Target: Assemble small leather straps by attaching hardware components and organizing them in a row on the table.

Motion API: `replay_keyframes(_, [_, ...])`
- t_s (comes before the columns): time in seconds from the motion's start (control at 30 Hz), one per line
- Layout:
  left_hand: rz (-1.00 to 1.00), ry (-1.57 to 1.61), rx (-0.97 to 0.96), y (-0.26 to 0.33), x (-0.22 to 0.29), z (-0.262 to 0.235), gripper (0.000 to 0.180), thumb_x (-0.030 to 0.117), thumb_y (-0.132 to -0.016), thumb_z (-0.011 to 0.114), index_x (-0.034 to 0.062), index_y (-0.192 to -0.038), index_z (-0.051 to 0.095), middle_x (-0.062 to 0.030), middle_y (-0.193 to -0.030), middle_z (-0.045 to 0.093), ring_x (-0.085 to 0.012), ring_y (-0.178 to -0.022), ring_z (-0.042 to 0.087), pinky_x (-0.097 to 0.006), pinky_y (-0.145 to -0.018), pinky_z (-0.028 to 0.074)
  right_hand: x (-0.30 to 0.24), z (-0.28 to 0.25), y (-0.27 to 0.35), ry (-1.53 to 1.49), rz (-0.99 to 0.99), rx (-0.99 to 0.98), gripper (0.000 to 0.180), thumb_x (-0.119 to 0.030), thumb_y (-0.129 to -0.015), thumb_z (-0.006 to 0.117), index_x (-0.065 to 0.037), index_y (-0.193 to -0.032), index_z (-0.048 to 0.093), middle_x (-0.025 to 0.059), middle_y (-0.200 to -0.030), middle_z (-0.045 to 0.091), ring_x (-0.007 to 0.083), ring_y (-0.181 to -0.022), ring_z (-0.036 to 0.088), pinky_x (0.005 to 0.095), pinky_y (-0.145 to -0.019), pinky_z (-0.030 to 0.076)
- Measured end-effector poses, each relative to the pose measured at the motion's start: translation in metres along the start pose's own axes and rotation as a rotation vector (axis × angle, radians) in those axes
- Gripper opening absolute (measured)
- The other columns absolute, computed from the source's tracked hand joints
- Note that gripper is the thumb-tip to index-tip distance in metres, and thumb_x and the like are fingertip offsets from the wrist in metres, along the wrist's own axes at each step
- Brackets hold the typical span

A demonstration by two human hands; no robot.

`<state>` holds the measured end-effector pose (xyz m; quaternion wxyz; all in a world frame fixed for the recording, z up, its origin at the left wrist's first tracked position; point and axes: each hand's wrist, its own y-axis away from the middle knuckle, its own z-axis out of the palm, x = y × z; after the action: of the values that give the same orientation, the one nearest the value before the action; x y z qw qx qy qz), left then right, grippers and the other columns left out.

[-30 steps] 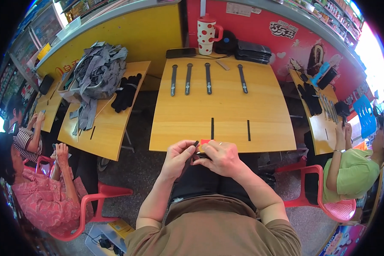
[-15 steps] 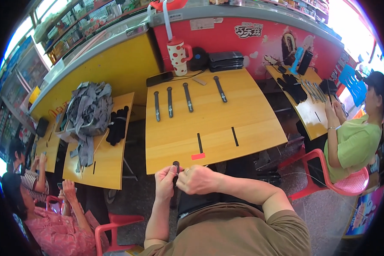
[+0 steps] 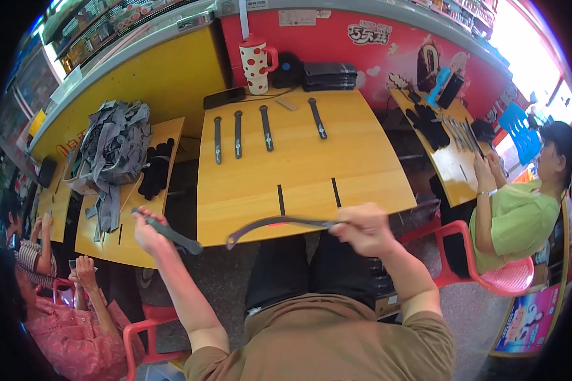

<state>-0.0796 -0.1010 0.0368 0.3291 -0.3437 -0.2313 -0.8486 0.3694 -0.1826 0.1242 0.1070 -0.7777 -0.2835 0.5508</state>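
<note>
My left hand (image 3: 150, 236), out past the left front corner of the table, is closed on a grey strap (image 3: 178, 237) with a rounded end hanging toward the table. My right hand (image 3: 366, 230) pinches one end of a long dark strip (image 3: 274, 220) at the front edge. That strip arches leftward to a wider free end, apart from the left hand's strap. On the wooden table (image 3: 299, 171) several dark grey straps with round heads lie spaced out, among them a strap (image 3: 266, 129) and a strap (image 3: 318, 119). Two black marks show near the front edge.
A spotted tumbler (image 3: 256, 66), a black phone (image 3: 224, 97) and stacked black pouches (image 3: 329, 76) stand at the back. Left, a side table holds a heap of grey strips (image 3: 117, 143) and black gloves (image 3: 156, 168). People sit on both sides; a red chair (image 3: 483, 267) stands right.
My hands have moved from close together at the table's front edge to wide apart. The grey strap and the dark strip now stretch out in view, one in each hand. The view has shifted slightly.
</note>
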Motion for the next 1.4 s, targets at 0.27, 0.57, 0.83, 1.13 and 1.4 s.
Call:
replay_keyframes(0.27, [-0.219,-0.015,-0.37,0.034,-0.024,0.007,0.033,0.035,-0.1,0.047,0.0041,-0.104,0.057,-0.0021,-0.077,0.055,-0.0129,-0.064,0.051,-0.025,-0.056,0.044,0.082,-0.103,-0.015,-0.109,0.527,0.66,0.031,-0.013,-0.09,0.06,-0.007,-0.061,0.052,-0.0012,-0.052,0.047,0.004,-0.042,0.039,0.0207,-0.039,0.025])
replay_keyframes(0.57, [-0.374,-0.125,-0.432,0.063,-0.081,0.004,0.032,0.031,-0.099,0.052,0.0002,-0.1,0.061,-0.0054,-0.081,0.06,-0.0143,-0.07,0.057,-0.026,-0.061,0.048,0.185,-0.11,-0.003,0.728,0.836,0.349,0.042,-0.03,-0.083,0.071,-0.001,-0.057,0.058,0.0018,-0.045,0.048,0.0098,-0.038,0.045,0.0292,-0.039,0.031])
replay_keyframes(0.83, [-0.315,-0.102,-0.463,0.059,-0.087,0.009,0.03,0.029,-0.099,0.052,0.0001,-0.1,0.062,-0.0058,-0.083,0.062,-0.0143,-0.072,0.058,-0.025,-0.064,0.049,0.156,-0.109,0.002,0.854,0.601,0.28,0.033,-0.029,-0.08,0.07,-0.001,-0.067,0.062,0.0148,-0.053,0.053,0.0312,-0.049,0.052,0.0387,-0.05,0.04])
replay_keyframes(1.13, [-0.337,-0.062,-0.465,0.061,-0.089,0.005,0.03,0.028,-0.099,0.051,0.0009,-0.099,0.063,-0.0061,-0.084,0.061,-0.014,-0.073,0.058,-0.025,-0.065,0.049,0.223,-0.091,-0.055,0.898,0.105,0.07,0.015,-0.013,-0.086,0.061,-0.009,-0.098,0.069,0.0143,-0.082,0.061,0.0335,-0.072,0.063,0.0424,-0.061,0.047])
replay_keyframes(1.4, [-0.284,-0.089,-0.431,0.067,-0.084,0.009,0.03,0.028,-0.099,0.051,-0.0005,-0.103,0.06,-0.0071,-0.086,0.06,-0.0156,-0.074,0.057,-0.025,-0.066,0.049,0.288,-0.083,-0.13,1.045,0.217,0.224,0.018,-0.012,-0.085,0.058,-0.01,-0.099,0.069,0.0141,-0.081,0.063,0.0336,-0.077,0.064,0.0443,-0.067,0.049])
